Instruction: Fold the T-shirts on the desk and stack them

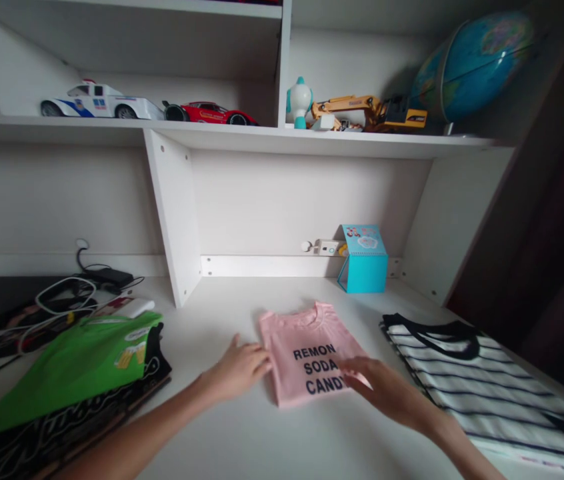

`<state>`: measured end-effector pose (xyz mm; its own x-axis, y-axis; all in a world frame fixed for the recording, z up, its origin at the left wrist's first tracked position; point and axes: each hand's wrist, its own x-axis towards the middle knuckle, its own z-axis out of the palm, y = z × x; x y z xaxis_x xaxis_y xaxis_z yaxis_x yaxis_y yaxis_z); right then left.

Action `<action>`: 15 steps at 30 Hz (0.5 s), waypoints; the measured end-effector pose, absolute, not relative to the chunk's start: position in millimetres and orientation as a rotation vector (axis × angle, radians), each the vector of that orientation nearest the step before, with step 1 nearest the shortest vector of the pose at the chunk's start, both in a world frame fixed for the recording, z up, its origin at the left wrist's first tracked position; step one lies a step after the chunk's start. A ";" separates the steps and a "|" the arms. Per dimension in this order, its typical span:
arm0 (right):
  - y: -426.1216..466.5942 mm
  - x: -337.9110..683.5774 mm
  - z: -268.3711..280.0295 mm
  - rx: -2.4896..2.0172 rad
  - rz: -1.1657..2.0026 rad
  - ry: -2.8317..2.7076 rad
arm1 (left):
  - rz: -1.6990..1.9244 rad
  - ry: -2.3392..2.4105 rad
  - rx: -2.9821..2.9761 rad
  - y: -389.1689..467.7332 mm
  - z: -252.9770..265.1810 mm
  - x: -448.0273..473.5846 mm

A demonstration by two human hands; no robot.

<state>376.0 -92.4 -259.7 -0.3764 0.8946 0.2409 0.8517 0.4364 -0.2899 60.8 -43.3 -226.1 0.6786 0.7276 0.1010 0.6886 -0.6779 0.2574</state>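
A pink T-shirt (295, 337) lies folded into a neat rectangle on the white desk, its neckline toward the wall and dark letters on its front. My left hand (242, 367) is at its left edge, thumb apart and fingers loosely bent, the fingertips at the cloth. Across the lower right edge lies my right hand (377, 387), fingers stretched out over the end of the lettering. Neither hand grips the cloth. To the right is a stack topped by a striped black-and-white shirt (492, 373); to the left, a green garment (97, 353) lies on dark folded clothes (82, 420).
A turquoise desk calendar (366, 270) stands by a wall socket (329, 247). Cables (62, 307) and a black adapter (112, 276) lie at the left. The shelf (232, 137) above holds toy cars (102, 101), a toy excavator (372, 113) and a globe (477, 63).
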 end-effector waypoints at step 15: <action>-14.6 387.5 -288.6 -2.134 0.101 -1.997 | 0.222 1.766 2.449 15.9 -262.4 97.1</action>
<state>387.5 -14.6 -288.6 0.0761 0.9923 0.0972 0.9774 -0.0549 -0.2041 97.1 15.9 -262.4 0.3106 0.9491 0.0519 0.9324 -0.3148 0.1776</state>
